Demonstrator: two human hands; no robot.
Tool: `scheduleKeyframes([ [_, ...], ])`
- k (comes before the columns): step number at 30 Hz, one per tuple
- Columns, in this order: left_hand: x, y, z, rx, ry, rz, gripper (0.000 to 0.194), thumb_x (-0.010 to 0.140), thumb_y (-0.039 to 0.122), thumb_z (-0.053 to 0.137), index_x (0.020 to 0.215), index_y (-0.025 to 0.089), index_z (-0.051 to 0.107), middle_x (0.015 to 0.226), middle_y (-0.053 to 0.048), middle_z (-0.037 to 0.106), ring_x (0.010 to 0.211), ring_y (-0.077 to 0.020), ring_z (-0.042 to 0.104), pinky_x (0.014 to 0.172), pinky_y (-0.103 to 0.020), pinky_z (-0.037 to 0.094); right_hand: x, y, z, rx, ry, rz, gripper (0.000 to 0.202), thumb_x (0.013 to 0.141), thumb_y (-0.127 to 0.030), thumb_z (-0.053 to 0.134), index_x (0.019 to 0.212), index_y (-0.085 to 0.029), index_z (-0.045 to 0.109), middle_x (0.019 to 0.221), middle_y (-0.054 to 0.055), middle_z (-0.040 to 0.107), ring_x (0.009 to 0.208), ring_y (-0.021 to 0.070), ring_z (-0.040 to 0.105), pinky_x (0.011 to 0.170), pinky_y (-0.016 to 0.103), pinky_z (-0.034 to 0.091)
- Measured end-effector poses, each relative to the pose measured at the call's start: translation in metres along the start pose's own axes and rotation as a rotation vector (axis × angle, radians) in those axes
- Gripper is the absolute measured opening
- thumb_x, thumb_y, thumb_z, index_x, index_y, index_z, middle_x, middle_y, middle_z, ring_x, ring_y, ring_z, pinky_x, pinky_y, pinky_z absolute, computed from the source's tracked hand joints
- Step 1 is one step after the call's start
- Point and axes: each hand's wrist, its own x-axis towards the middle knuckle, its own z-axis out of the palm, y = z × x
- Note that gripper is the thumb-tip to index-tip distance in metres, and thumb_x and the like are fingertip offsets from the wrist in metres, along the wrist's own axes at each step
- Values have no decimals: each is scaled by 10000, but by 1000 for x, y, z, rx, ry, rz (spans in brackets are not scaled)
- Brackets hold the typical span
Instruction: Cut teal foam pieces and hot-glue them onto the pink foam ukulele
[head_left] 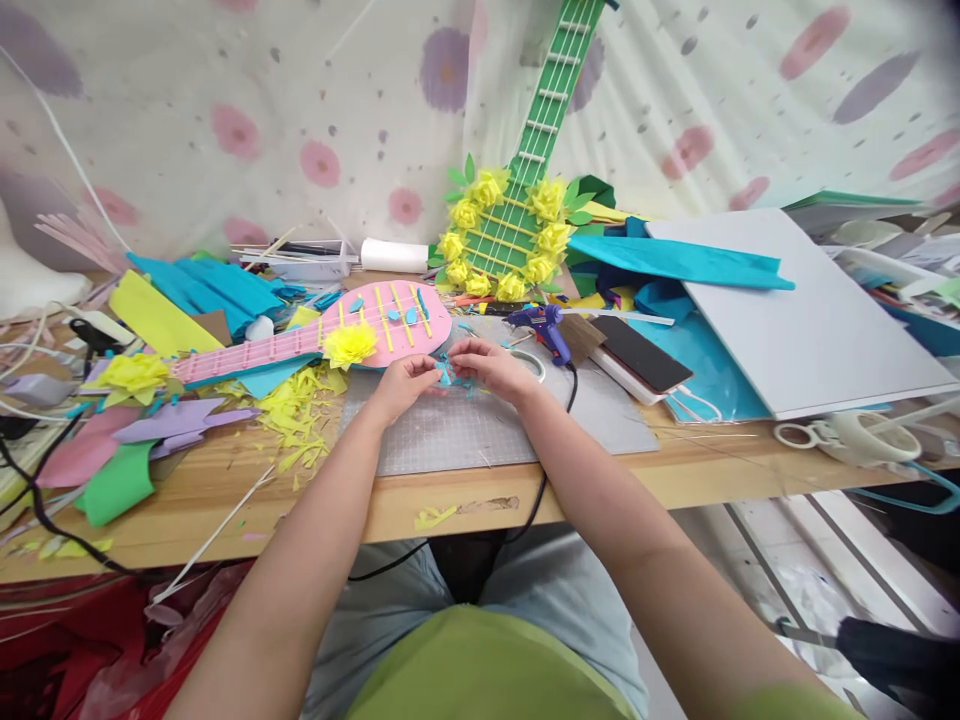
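Both hands meet over the grey cutting mat [420, 445]. My left hand [406, 388] is closed in a pinch at a small blue paper piece [444, 374]. From the other side, my right hand [487, 368] pinches the same small piece, fingertips nearly touching those of the left. Just behind them lies a pink paper instrument [375, 350] with yellow strips, blue bits and yellow flowers. A roll of tape [531, 366] lies right of my right hand, partly hidden by it, and a blue glue gun [546, 330] sits behind the tape.
A green paper instrument [499, 235] with yellow flowers leans at the back. Yellow scraps [296, 415] and coloured paper lie left. On the right are a phone [641, 352], a large grey board [795, 320] and scissors [799, 435]. A black cable [546, 480] crosses the table's front edge.
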Motion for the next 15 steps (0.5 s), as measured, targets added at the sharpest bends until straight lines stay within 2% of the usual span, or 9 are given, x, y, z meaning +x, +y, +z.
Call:
scheduleKeyframes([
  [6,3,0,1,2,8,-15,331,498,390,791,638,130,641,645,11,593,620,-103,535,635,-315,546,-6,3,0,-21,-55,12,235,619,-316,746,769,-166,644,685,-34,614,601,62,544,614,217,446],
  [15,3,-2,3,2,-7,-27,301,510,366,782,629,128,640,635,12,574,599,-99,529,597,-300,541,-4,4,-2,9,-94,1,245,600,-295,770,765,-166,644,687,-34,628,587,60,544,603,215,455],
])
